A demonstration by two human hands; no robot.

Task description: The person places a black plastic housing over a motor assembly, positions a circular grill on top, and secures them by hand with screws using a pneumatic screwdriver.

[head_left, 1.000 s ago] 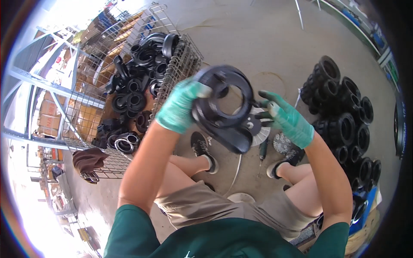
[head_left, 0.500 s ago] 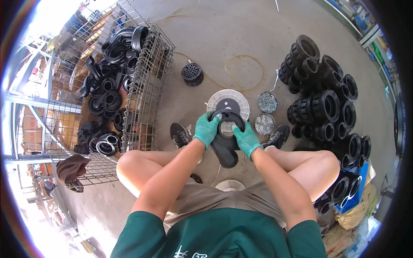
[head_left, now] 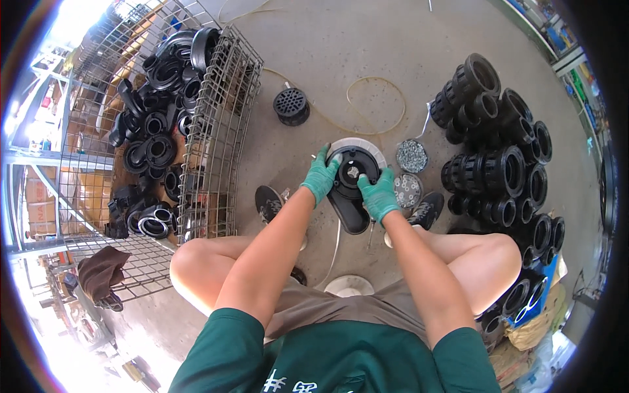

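Observation:
A black snail-shaped plastic housing [head_left: 350, 215] is held between my two hands over a pale ribbed disc [head_left: 359, 142]. Its spout end points back toward me. My left hand [head_left: 321, 178], in a green glove, grips the housing's left rim. On the opposite rim, my gloved right hand [head_left: 379, 196] has its fingers closed, the thumb near the central opening. Through that opening a small light-coloured piece [head_left: 353, 172] shows. The housing covers most of the disc, and I cannot tell whether the two are touching.
At the left, a wire cage [head_left: 223, 131] holds many black housings [head_left: 159, 150]. Stacked black ring-shaped parts [head_left: 485, 167] stand at the right. A tin of small metal pieces [head_left: 412, 156], a tin of washers [head_left: 407, 190], a perforated black cylinder [head_left: 291, 106] and a thin hose [head_left: 377, 78] lie about.
Both hands have moved the housing slightly forward over the disc. The dark piece seen on the disc before is now hidden under it, and a light piece shows in the opening.

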